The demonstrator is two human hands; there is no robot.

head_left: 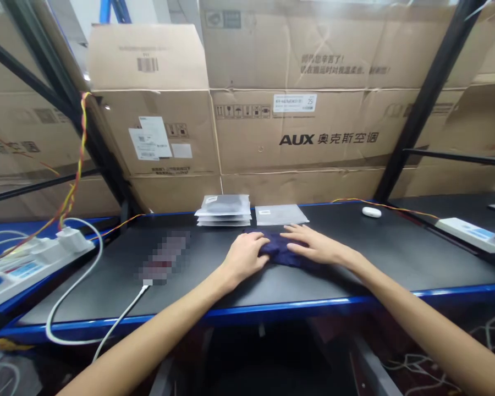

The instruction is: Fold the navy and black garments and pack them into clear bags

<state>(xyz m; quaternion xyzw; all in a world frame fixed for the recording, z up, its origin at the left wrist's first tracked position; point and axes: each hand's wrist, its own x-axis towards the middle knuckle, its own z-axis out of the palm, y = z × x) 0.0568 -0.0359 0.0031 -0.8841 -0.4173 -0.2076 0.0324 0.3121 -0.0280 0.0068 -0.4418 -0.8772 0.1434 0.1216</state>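
Note:
A dark blue cloth (282, 253) lies bunched on the black tabletop (214, 275) near its front edge. My left hand (248, 254) rests on the cloth's left end, its fingers bent and a little apart. Across the right part of the cloth lies my right hand (313, 243), fingers spread. Just beyond the hands is a flat, pale plastic packet (282, 214) with a small label. A stack of several similar packets (225, 206) stands to its left.
A phone-like blurred object (165, 258) with a white cable lies left. White power strips (28, 264) sit at far left and right (470, 231). A small white case (371, 212) is at the back right. Cardboard boxes (297, 159) stand behind the table.

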